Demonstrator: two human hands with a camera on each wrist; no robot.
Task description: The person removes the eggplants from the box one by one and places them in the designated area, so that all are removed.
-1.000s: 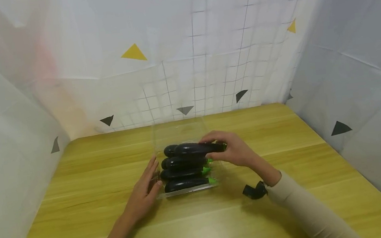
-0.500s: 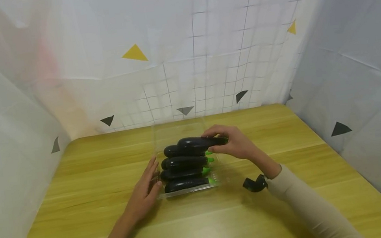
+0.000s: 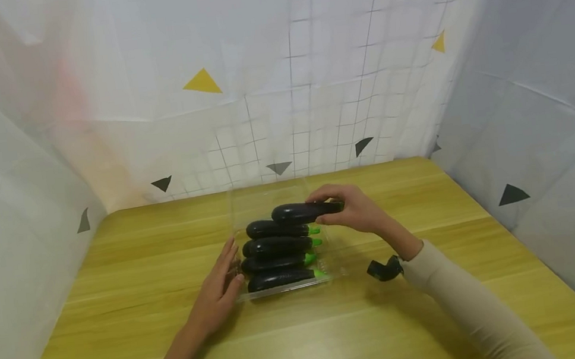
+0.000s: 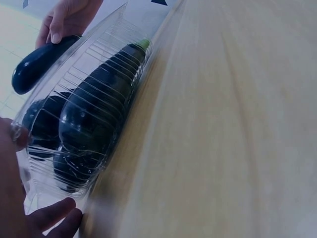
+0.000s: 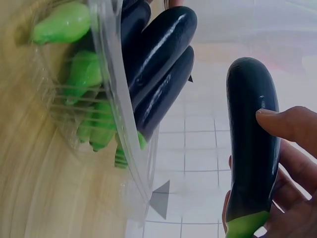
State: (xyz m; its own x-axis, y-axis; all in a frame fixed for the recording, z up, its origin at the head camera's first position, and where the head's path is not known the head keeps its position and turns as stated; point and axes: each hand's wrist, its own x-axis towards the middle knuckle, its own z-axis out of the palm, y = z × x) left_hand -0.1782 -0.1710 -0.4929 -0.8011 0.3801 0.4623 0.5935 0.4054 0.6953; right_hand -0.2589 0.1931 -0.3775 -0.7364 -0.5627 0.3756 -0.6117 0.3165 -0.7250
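In the head view, my right hand (image 3: 351, 207) holds a dark purple eggplant (image 3: 296, 213) above the back of a clear plastic container (image 3: 294, 286). Thumb and fingers grip it near its green stem end, and the right wrist view shows this eggplant (image 5: 252, 144) apart from the others. Several more eggplants (image 3: 276, 245) lie side by side in the container, green stems pointing right. My left hand (image 3: 214, 293) rests against the container's left side with fingers fairly straight; in the left wrist view its fingertips (image 4: 62, 213) touch or nearly touch the clear wall.
The container's clear lid (image 3: 268, 197) lies folded open toward the back of the wooden table (image 3: 423, 318). White sheets with triangles and grid lines (image 3: 257, 111) surround the table. Dark wrist devices (image 3: 385, 269) sit at both cuffs.
My right hand has lifted the eggplant up and slightly right, off the ones below, so the rear eggplant and its stem now show. The left hand has stayed in place.
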